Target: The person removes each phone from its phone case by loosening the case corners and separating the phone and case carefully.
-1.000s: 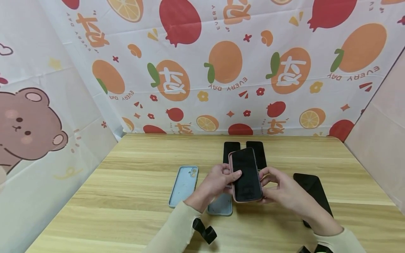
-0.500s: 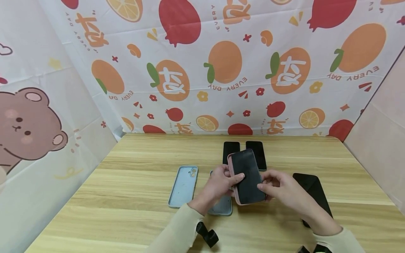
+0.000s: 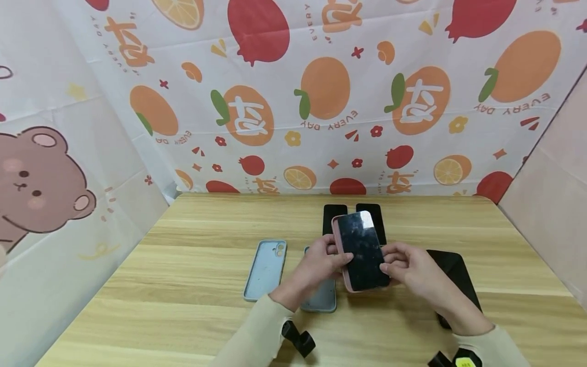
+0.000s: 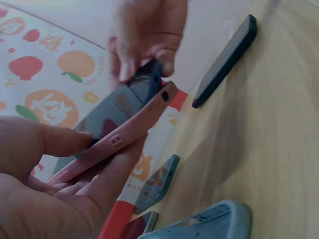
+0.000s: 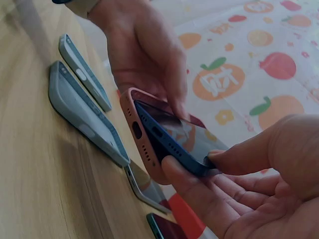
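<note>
A dark blue phone (image 3: 367, 255) with a glossy black screen sits tilted partly out of a pink phone case (image 4: 134, 124). My left hand (image 3: 321, 261) holds the case from beneath, its thumb lying on the screen. At the other side my right hand (image 3: 415, 270) pinches the phone's lower edge between thumb and fingers. In the right wrist view, a wedge-shaped gap shows between the phone's bottom end and the case's rim. Both are held above the wooden table.
A light blue phone case (image 3: 266, 270) lies left of the hands. Another blue-grey case (image 3: 322, 299) is partly under my left wrist. Two dark phones (image 3: 334, 216) lie side by side behind. A black phone-like slab (image 3: 460, 278) lies right, partly behind my right forearm.
The phone's right edge has come up out of the pink case, which shows more of its inside along the left. My right thumb has moved onto the phone's lower right edge.
</note>
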Action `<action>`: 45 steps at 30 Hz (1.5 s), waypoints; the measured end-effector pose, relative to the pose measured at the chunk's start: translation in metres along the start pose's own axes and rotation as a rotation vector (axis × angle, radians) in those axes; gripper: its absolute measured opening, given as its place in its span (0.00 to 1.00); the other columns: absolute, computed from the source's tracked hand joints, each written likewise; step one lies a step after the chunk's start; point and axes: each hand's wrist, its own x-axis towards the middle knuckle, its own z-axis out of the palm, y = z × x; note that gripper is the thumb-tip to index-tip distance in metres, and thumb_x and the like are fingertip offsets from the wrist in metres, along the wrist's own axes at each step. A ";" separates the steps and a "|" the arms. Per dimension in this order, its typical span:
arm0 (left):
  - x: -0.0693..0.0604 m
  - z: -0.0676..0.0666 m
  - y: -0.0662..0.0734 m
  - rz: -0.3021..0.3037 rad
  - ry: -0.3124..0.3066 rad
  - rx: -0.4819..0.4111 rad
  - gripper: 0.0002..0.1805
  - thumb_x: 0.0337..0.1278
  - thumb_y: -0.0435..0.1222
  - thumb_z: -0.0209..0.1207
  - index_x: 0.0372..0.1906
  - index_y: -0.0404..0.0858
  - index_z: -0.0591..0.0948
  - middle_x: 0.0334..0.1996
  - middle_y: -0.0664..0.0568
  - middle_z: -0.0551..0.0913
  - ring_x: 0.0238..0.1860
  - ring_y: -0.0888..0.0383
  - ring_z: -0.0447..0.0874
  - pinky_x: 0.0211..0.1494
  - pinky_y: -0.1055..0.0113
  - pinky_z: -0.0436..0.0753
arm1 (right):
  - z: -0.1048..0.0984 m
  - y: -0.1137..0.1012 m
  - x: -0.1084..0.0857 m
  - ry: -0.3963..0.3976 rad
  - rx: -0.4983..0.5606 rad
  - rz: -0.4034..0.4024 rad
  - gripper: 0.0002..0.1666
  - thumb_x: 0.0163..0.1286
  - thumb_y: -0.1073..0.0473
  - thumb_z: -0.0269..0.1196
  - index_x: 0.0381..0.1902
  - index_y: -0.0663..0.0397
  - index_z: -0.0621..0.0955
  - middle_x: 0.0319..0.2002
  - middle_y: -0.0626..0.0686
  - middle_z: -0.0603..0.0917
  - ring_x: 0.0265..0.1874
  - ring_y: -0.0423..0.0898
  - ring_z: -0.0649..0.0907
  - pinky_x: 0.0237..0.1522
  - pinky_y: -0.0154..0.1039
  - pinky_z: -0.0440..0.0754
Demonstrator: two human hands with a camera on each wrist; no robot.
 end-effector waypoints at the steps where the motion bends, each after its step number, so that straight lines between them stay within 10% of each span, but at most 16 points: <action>1: -0.001 -0.001 0.001 0.002 -0.016 -0.001 0.25 0.66 0.35 0.61 0.64 0.34 0.69 0.50 0.42 0.85 0.42 0.52 0.88 0.43 0.55 0.89 | -0.001 0.001 0.001 0.008 0.005 0.006 0.22 0.71 0.65 0.61 0.59 0.71 0.72 0.44 0.60 0.83 0.39 0.46 0.85 0.36 0.37 0.87; 9: -0.001 -0.005 0.001 -0.011 -0.107 -0.008 0.25 0.66 0.32 0.60 0.65 0.37 0.69 0.49 0.41 0.81 0.40 0.47 0.89 0.39 0.56 0.89 | -0.006 0.012 0.001 0.003 0.053 0.023 0.26 0.70 0.64 0.61 0.61 0.72 0.70 0.43 0.60 0.81 0.39 0.45 0.84 0.37 0.39 0.87; 45: 0.004 -0.001 -0.013 -0.039 -0.062 0.116 0.33 0.61 0.29 0.63 0.70 0.38 0.65 0.43 0.45 0.85 0.32 0.53 0.88 0.32 0.60 0.88 | -0.059 0.044 0.009 0.068 0.101 0.040 0.25 0.75 0.63 0.55 0.62 0.77 0.67 0.40 0.50 0.83 0.35 0.39 0.84 0.40 0.39 0.87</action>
